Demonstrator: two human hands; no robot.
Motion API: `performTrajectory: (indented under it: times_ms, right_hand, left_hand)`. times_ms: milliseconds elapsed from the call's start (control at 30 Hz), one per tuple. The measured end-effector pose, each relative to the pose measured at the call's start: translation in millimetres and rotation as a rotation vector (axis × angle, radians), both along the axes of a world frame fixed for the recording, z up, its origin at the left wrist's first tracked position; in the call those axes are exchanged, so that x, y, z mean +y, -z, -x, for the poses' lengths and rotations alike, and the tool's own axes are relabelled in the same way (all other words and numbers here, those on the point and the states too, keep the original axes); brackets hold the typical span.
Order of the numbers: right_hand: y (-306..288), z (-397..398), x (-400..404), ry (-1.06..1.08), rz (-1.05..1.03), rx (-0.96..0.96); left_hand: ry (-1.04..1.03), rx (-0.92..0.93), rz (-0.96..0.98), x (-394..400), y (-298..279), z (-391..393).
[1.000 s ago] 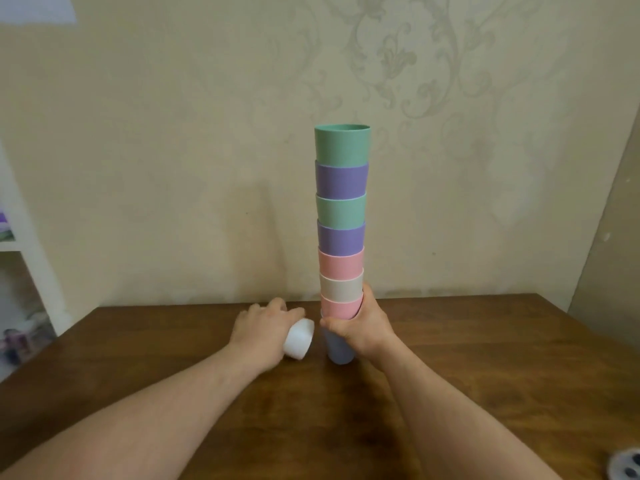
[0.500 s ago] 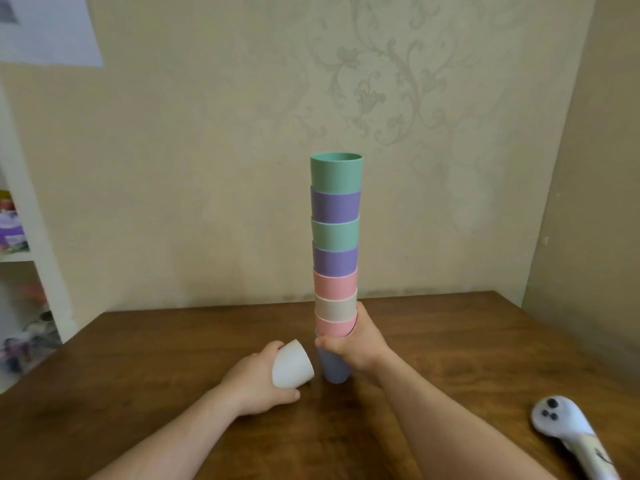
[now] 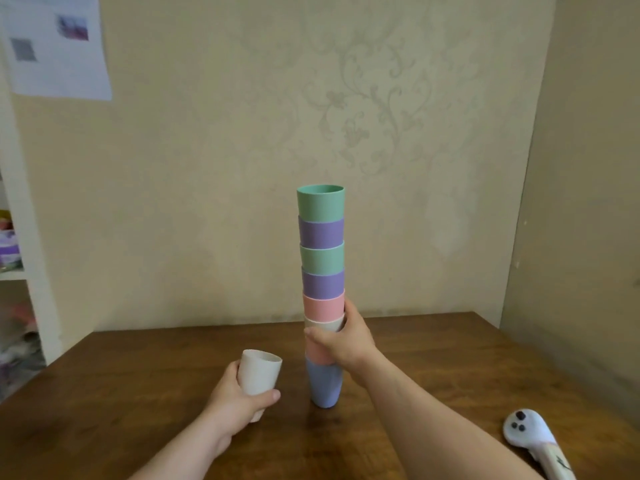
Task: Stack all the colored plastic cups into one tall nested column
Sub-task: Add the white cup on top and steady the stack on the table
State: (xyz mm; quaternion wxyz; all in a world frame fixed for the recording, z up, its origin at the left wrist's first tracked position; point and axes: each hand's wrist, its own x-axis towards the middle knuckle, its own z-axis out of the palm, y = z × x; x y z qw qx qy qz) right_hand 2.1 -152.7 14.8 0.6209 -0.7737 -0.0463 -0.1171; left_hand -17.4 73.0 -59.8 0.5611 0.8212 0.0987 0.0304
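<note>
A tall nested column of cups (image 3: 322, 258) stands upright on the wooden table (image 3: 138, 393), green on top, then purple, green, purple, pink, beige, pink and a blue cup (image 3: 323, 384) at the bottom. My right hand (image 3: 341, 339) grips the column low down, around the beige and lower pink cups. To the left, apart from the column, my left hand (image 3: 239, 400) holds a single cream cup (image 3: 259, 374) upright with its mouth up.
A white handheld controller (image 3: 530, 436) lies on the table at the lower right. A patterned wall stands behind the table. A white shelf (image 3: 20, 237) with blurred items is at the far left, and a paper sheet (image 3: 55, 46) hangs on the wall above it.
My left hand picked the cream cup up from lying on its side and turned it upright, drawing it toward me. My right hand has kept its grip on the column, now slightly higher.
</note>
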Motion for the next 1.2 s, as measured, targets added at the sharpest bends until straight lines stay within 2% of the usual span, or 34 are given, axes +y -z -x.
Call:
performTrajectory:
  times_ms: [167,267,367,467,600,700,800,933,1067,1200]
  right_hand:
    - [5,0,5,0.034,0.025,-0.011]
    - [5,2,2,0.019,0.032,-0.018]
    - [4,3,-1,0.003,0.041,-0.023]
    - [5,2,-3,0.000,0.033,-0.032]
    - [7,0,-4,-0.008,0.023,-0.026]
    - [6,3,-4,-0.019,0.017,-0.026]
    - [3,5,-4,-0.025,0.016,-0.032]
    - [1,8,-3,-0.034,0.013,-0.030]
    - [1,8,-3,-0.037,0.008,-0.033]
    - [1,7,-4,-0.042,0.020,-0.033]
  left_hand:
    - [-0.105,0.006,0.070,-6,-1,4]
    - [-0.093,-0.008,0.100,-9,-3,8]
    - [-0.109,-0.089,0.217,-10,-28,8]
    - [-0.108,-0.273,0.378,-11,-88,3]
    - [-0.018,-0.548,0.485,-21,-198,3]
    - [0.082,-0.711,0.480,-37,-277,11]
    - [0.155,-0.817,0.376,-57,-330,15]
    - [0.204,-0.799,0.192,-82,-335,7]
    - [0.156,-0.750,0.174,-87,-316,-7]
    - [0.195,-0.696,0.143,-86,-301,-15]
